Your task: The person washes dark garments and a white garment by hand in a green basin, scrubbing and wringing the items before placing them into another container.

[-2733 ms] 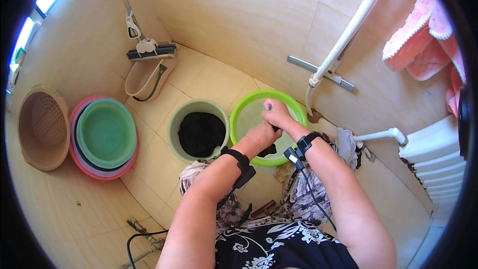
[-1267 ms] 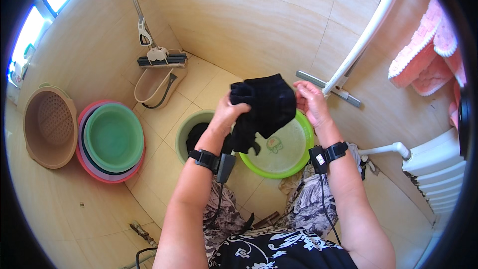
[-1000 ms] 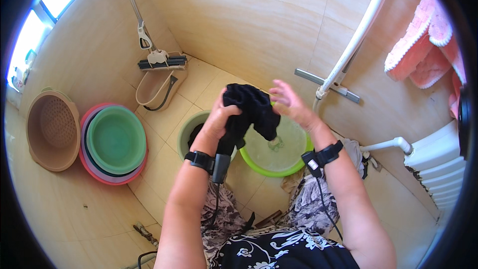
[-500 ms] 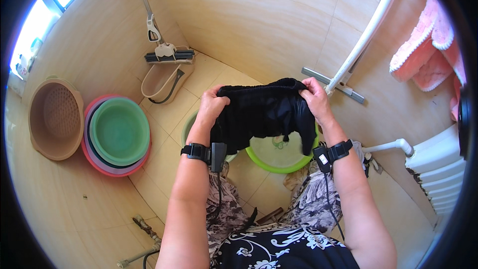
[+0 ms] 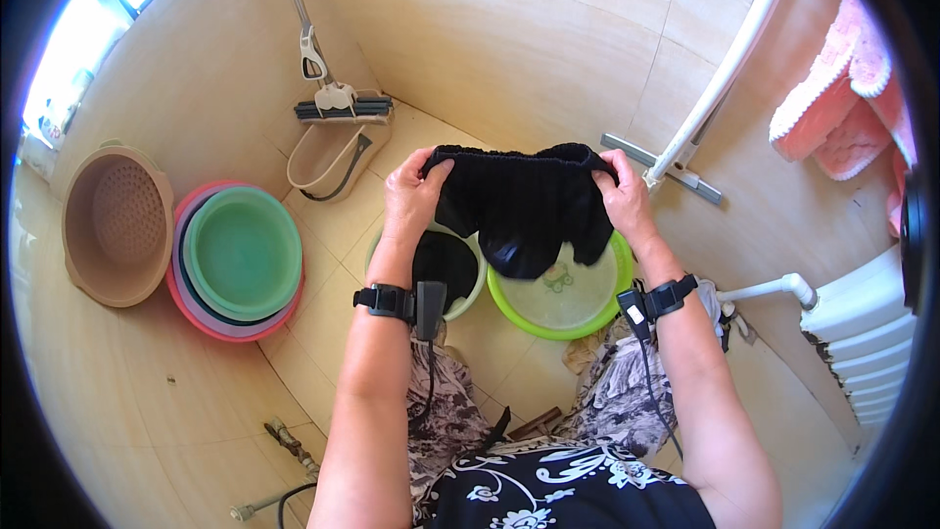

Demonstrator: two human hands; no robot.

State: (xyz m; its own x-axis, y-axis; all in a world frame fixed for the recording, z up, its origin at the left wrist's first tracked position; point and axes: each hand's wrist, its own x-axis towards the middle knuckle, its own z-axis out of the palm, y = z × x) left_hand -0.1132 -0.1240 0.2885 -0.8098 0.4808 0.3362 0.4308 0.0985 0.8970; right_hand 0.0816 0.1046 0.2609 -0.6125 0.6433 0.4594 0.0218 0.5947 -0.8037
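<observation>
Black garment [image 5: 524,204], long axis left hand [image 5: 411,192] to right hand [image 5: 624,198], fingers pinching each end; partly hides green basin [image 5: 625,269]

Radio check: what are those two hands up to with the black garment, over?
Left hand, right hand: gripping black garment by opposite ends of its top edge. Garment spread, hanging down. In the way: garment hides part of green-rimmed basin.

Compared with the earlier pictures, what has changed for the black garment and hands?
The black garment, first bunched above the green-rimmed basin, now hangs spread. The left hand and right hand moved up and apart; the latter, open a second ago, grips the garment's top edge. The stacked basins and mop stayed.
</observation>
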